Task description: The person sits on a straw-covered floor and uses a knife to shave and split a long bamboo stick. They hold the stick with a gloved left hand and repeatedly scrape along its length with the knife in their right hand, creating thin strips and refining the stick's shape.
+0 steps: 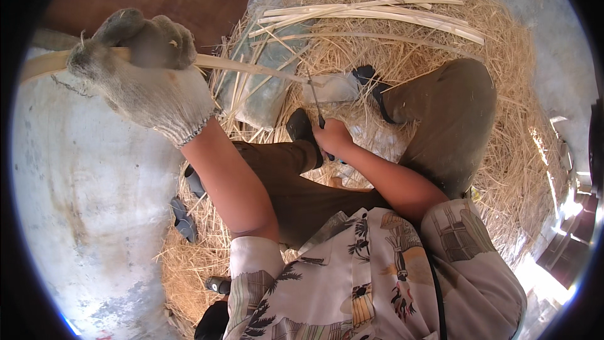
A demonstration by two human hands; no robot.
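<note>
My left hand [141, 72], in a grey knit glove, is raised and closed around a long pale strip [251, 68]. The strip runs from the glove down to my right hand [332, 138], which is bare and grips a knife [316, 104] with its thin blade pointing up against the strip. I sit with my legs [440, 119] in brown trousers bent over a heap of shavings [503, 88] spread on the concrete floor [88, 201]. More cut strips [377, 14] lie in a loose bundle at the far side of the heap. A sack [264, 88] lies under the shavings below the strip. My shirt [377, 277] is pale with printed palms.
</note>
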